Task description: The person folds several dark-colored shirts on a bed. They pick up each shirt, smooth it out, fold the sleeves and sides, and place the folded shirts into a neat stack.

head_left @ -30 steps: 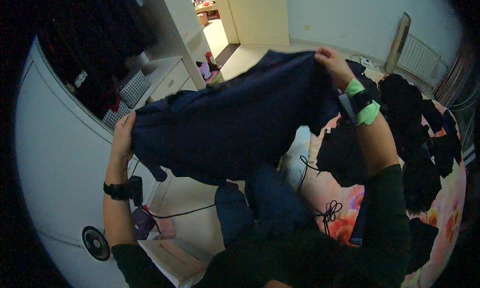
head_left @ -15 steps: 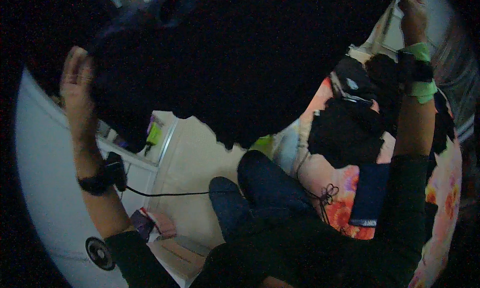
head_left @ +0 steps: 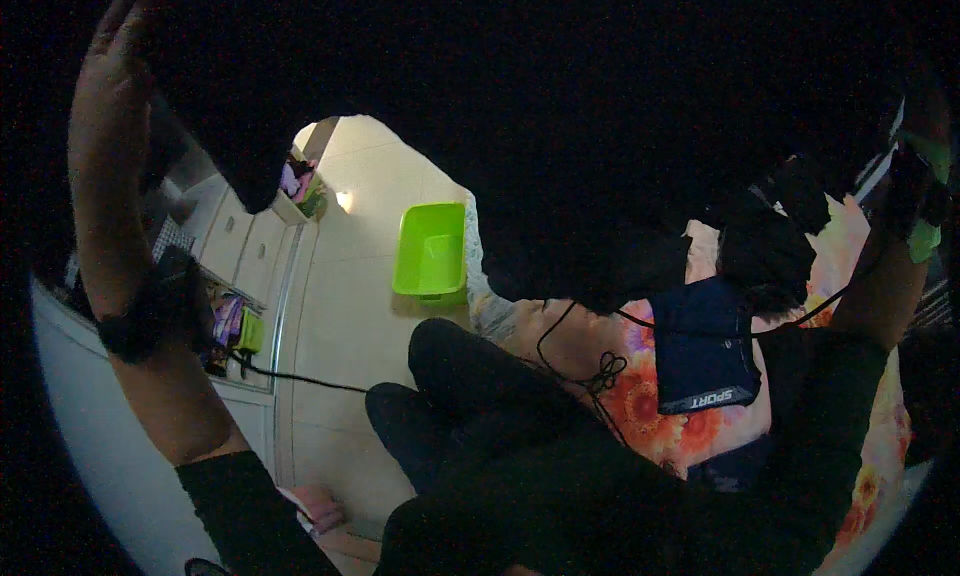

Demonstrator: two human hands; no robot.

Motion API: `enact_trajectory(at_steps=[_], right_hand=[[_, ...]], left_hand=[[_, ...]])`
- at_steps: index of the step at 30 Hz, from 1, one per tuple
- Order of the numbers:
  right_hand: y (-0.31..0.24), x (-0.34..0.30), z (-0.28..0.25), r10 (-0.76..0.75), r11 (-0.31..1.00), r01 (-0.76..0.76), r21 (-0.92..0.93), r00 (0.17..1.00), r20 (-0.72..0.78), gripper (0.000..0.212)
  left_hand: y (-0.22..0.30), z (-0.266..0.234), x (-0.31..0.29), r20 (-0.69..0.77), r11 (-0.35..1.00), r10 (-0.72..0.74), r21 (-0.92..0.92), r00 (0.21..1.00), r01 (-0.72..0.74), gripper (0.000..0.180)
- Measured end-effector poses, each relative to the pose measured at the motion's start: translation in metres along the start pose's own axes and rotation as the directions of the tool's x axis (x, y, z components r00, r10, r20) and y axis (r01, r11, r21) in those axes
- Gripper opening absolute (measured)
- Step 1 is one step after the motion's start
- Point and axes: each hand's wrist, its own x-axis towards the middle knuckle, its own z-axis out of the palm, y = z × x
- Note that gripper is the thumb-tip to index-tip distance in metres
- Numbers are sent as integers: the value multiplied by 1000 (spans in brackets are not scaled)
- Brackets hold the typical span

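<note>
A large black cloth, most likely a garment (head_left: pixel 560 86), hangs spread between my raised arms and fills the upper view. My left hand (head_left: pixel 118 51) is up at its left edge, fingers pointing upward along the cloth and closed on it. On the far right, my right hand (head_left: pixel 925 116) is raised in deep shadow at the cloth's other side; its fingers hardly show. Below the cloth's lower edge, a folded navy garment (head_left: pixel 700 346) with a pale printed band lies on a floral bedspread (head_left: pixel 640 406).
A bright green plastic tub (head_left: pixel 430 251) stands on the tiled floor (head_left: pixel 340 326) beside the bed. White drawers (head_left: pixel 240 241) line the left, with a shelf of colourful items (head_left: pixel 235 326). More black clothes (head_left: pixel 765 246) lie on the bed. A black cord (head_left: pixel 300 378) runs from my left wrist.
Both arms have spread wider, and the black cloth has spread across the top of the view. The view has shifted, bringing the whole green tub and the folded navy garment into sight.
</note>
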Motion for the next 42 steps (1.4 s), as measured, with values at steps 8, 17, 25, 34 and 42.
enact_trajectory(at_steps=[8,17,25,34,42], right_hand=[[112,28,0,-11,985,31,-168,993,118,35],[308,-149,116,513,803,-325,-499,803,303,34],[327,-237,141,670,656,-630,-416,232,705,65],[51,-276,22,-149,417,-908,-32,-104,983,64],[43,-394,3,688,-178,-948,-264,-312,655,33]], left_hand=[[-52,120,38,195,384,-484,-829,853,407,43],[47,378,-19,748,-102,-490,-559,448,823,18],[111,544,-145,892,-128,-368,-327,261,936,73],[328,498,-337,966,-655,73,233,-247,719,62],[377,429,-348,927,-570,133,361,-351,738,53]])
